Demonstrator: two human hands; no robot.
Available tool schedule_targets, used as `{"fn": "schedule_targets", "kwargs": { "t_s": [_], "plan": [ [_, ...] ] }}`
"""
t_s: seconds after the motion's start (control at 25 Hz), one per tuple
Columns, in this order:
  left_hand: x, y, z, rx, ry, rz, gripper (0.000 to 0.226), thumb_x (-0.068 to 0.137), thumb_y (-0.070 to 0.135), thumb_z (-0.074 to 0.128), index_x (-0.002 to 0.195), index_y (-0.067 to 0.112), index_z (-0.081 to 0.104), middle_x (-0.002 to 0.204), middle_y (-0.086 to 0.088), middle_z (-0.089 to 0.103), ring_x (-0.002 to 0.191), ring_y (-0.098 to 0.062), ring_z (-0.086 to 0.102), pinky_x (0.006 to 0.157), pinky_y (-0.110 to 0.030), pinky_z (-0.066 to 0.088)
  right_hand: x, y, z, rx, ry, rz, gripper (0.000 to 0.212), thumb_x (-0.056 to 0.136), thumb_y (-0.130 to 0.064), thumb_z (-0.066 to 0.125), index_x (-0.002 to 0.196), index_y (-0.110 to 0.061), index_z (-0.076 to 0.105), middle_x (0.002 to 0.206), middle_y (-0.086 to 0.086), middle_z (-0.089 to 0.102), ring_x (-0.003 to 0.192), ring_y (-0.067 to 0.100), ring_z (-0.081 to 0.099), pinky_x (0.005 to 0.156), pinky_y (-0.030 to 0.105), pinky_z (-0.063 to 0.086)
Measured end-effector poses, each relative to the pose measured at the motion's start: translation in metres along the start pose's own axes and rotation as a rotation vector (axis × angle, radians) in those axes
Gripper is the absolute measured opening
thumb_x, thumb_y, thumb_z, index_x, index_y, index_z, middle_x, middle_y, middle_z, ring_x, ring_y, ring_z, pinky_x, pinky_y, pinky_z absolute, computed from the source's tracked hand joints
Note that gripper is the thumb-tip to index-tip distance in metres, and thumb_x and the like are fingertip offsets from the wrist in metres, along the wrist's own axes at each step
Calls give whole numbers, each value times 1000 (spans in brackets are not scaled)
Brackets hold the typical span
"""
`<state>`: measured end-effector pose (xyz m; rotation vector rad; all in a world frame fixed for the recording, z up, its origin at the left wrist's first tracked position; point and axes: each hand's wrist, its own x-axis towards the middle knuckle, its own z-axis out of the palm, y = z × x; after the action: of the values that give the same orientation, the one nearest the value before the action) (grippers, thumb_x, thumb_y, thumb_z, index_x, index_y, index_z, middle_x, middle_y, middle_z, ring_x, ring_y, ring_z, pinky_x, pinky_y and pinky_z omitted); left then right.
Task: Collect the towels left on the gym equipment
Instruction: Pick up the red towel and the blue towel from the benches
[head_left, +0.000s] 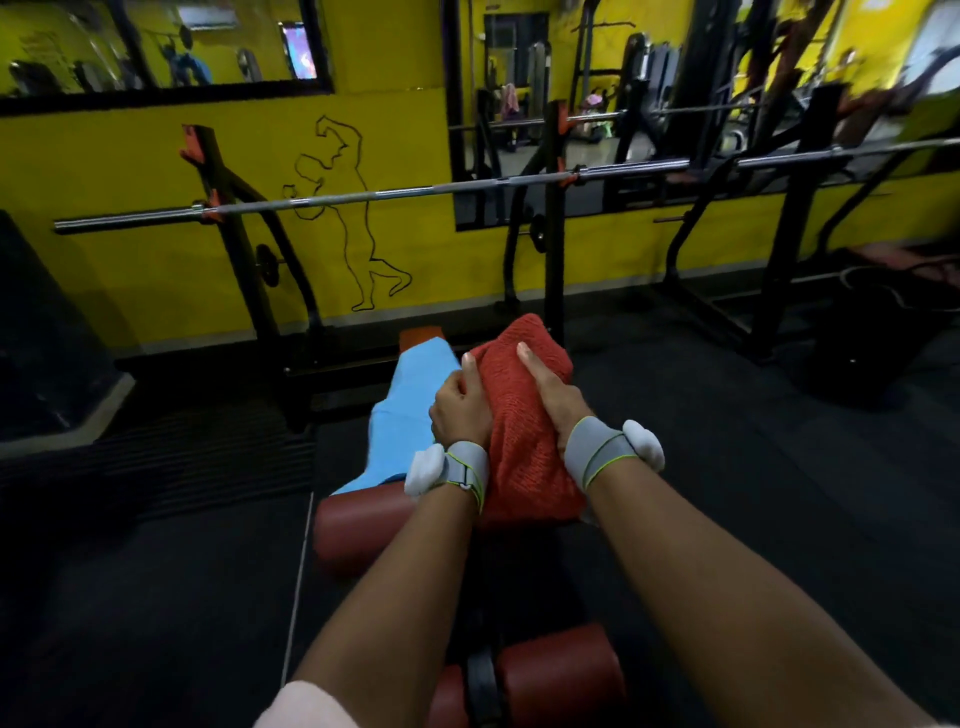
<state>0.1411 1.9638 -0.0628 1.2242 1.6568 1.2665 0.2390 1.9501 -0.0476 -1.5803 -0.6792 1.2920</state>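
Note:
An orange-red knitted towel (524, 441) is bunched up over the weight bench, held between both my hands. My left hand (460, 402) grips its left edge with the thumb up. My right hand (553, 392) clasps its right side, thumb laid across the top. A light blue towel (410, 410) lies spread along the bench pad just left of the red one, draping toward the near end. The bench's dark red roller pad (358, 530) shows below the blue towel. Both wrists wear grey straps with white pads.
A barbell (363, 196) rests on the black rack uprights (244, 270) beyond the bench, before a yellow wall with mirrors. More dark red foot rollers (561, 670) sit near my body. Black rubber floor surrounds the bench; another rack stands at right (779, 249).

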Motion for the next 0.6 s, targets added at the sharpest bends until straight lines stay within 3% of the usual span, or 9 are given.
{"fn": "schedule_targets", "kwargs": {
  "t_s": [0.12, 0.2, 0.32, 0.44, 0.6],
  "plan": [
    [-29, 22, 72, 51, -86, 35, 52, 98, 50, 33, 98, 10, 65, 111, -20, 65, 109, -39, 55, 82, -34, 40, 1, -10, -72, 23, -12, 6, 122, 33, -77, 76, 130, -6, 53, 119, 11, 65, 102, 29, 65, 100, 41, 48],
    [-57, 39, 129, 41, -153, 29, 53, 97, 53, 33, 87, 12, 65, 105, -20, 67, 105, -37, 57, 82, -34, 41, 6, -17, -135, -29, 173, -28, 112, 47, -77, 71, 130, -5, 52, 126, 13, 60, 112, 30, 60, 104, 37, 44],
    [-81, 57, 190, -45, -257, -8, 59, 94, 58, 33, 63, 13, 55, 85, -17, 64, 95, -35, 58, 82, -34, 40, 25, -21, -210, -122, 395, -77, 85, 81, -69, 50, 125, 3, 52, 131, 20, 55, 121, 34, 52, 101, 34, 39],
    [-85, 75, 236, -66, -362, -73, 71, 91, 66, 28, 79, 5, 64, 73, -3, 56, 78, -23, 53, 80, -29, 30, 54, -27, -255, -194, 483, -99, 80, 88, -66, 39, 115, 7, 58, 123, 24, 59, 116, 37, 54, 98, 37, 40],
    [-49, 90, 295, -65, -420, -115, 84, 85, 76, 17, 100, 11, 68, 96, -4, 60, 95, -24, 53, 88, -32, 33, 115, -43, -283, -324, 544, -135, 81, 86, -70, 37, 103, 5, 63, 112, 24, 63, 107, 39, 58, 94, 39, 43]
  ]
}}
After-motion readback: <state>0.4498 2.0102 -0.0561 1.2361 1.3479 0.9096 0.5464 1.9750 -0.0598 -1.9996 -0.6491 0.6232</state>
